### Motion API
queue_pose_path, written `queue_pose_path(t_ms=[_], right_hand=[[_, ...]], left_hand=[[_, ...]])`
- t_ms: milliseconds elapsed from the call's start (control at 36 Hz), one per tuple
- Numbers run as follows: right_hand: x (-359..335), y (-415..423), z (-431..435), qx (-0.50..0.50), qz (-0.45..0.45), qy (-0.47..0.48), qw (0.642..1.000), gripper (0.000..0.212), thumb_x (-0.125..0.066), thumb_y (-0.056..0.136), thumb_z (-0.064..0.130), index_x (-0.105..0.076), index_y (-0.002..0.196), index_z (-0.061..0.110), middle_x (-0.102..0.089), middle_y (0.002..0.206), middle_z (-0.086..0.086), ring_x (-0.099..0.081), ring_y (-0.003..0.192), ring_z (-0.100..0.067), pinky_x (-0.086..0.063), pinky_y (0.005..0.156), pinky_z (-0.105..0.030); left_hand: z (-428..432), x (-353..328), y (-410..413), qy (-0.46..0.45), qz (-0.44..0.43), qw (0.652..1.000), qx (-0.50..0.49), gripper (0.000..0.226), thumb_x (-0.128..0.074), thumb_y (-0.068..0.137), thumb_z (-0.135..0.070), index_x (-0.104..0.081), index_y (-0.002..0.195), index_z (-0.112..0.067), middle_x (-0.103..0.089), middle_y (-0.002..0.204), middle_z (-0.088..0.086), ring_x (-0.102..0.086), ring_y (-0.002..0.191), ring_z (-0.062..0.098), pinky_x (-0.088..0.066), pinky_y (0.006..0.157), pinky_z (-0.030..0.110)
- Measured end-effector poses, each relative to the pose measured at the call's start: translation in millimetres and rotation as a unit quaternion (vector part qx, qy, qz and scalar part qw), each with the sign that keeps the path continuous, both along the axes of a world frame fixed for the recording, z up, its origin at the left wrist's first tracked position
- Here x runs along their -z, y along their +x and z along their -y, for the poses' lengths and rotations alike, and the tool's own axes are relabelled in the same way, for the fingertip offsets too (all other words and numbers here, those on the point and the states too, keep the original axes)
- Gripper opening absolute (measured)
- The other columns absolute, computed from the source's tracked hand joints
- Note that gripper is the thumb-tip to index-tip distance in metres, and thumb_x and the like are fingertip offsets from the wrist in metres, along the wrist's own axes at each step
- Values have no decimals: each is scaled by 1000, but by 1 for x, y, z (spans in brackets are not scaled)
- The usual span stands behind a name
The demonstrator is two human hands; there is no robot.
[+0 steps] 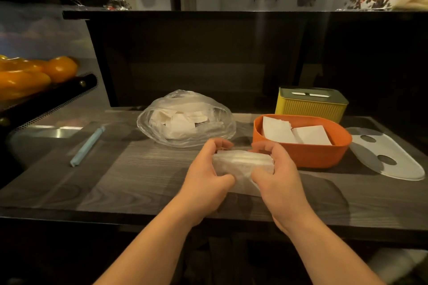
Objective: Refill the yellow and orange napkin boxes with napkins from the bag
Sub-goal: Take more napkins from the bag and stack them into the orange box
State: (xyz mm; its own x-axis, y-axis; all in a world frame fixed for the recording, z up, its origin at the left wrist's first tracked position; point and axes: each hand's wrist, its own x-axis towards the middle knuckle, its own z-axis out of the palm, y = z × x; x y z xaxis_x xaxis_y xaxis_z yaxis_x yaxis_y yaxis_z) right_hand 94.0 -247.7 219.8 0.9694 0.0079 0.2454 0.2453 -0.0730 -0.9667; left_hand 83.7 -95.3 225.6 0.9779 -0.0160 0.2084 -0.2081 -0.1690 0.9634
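– Nearest the front edge of the counter, what are the hands doing?
– Both hold one stack of napkins. The left hand grips its left end and the right hand its right end, fingers curled over the top and thumbs on the near side. The stack is blurred, so I cannot tell whether it rests on the wood.
– And just beyond that?
– The orange box sits open just right of the right hand, with white napkins lying inside. A white lid with two holes lies flat to the right of it. Well to the left, a pale blue stick lies on the counter.
– Where is the bag?
– The clear bag lies behind the hands, mouth slack, with loose napkins inside.
– The yellow box?
– The yellow box stands behind the orange one, near the back wall, with its slotted top on. At far left, orange peppers sit on a raised shelf.
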Motion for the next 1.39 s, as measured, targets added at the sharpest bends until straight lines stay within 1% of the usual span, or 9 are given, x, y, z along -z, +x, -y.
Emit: queue_pose_path(t_ms=[333,556,695,861,1000,1084,1167,1250,1389], right_hand=[[-2,3,0,17,-25,-15,999,53,-62,84,-7,-56,107,40,-58,117,4,-61,107,-18,-63,76,-32],[-2,1,2,12,-23,-7,1000,51,-60,84,-7,-58,107,39,-60,114,1,-63,104,-19,-63,79,-39],[-3,1,2,-12,-32,-6,999,53,-59,82,-9,-59,106,38,-61,113,-1,-65,101,-20,-63,76,-41],[-1,2,2,5,-23,-14,1000,52,-60,83,-5,-60,104,42,-61,113,3,-62,106,-20,-61,83,-44],[-4,0,1,-15,-20,-27,999,53,-59,83,-8,-58,108,39,-58,114,5,-62,101,-16,-61,71,-27],[-6,-2,1,-26,-13,-33,999,53,-57,84,-10,-57,110,36,-56,114,7,-59,97,-11,-54,63,-15],[-5,-1,3,-28,-18,-20,999,52,-56,86,-9,-56,112,35,-58,113,1,-61,98,-15,-53,61,-15],[-6,1,6,-32,-25,-37,998,51,-57,88,-8,-54,112,37,-58,112,0,-61,95,-15,-54,61,-16],[-21,4,24,-66,-15,-167,984,49,-64,87,-2,-50,108,41,-54,113,14,-58,99,-8,-54,62,-15]], left_hand=[[-6,3,8,-99,-23,994,44,60,-64,72,13,-59,117,-27,-63,112,11,-70,91,25,-62,79,45],[-10,5,9,-118,-15,991,54,60,-63,64,7,-64,111,-31,-61,101,1,-65,80,16,-58,72,36],[-8,2,8,-91,-13,993,78,62,-60,67,8,-64,111,-36,-57,118,14,-62,83,23,-55,73,41],[-9,3,9,-123,-16,991,50,61,-62,63,6,-63,114,-26,-61,102,0,-65,80,14,-57,71,34],[-5,3,7,-96,-22,993,68,60,-58,69,8,-64,110,-35,-58,109,8,-54,78,29,-47,72,48],[-8,4,6,-100,-28,992,67,59,-57,72,9,-64,110,-35,-59,107,10,-58,79,29,-50,72,45],[-11,6,8,-125,-40,989,62,58,-56,80,18,-66,107,-32,-63,104,9,-67,82,19,-56,72,34],[-11,8,9,-136,-53,987,66,51,-58,81,13,-66,105,-31,-65,102,10,-67,84,20,-56,74,35],[-15,2,11,-115,-59,990,59,49,-59,83,20,-65,107,-23,-65,103,10,-66,83,16,-57,74,31]])
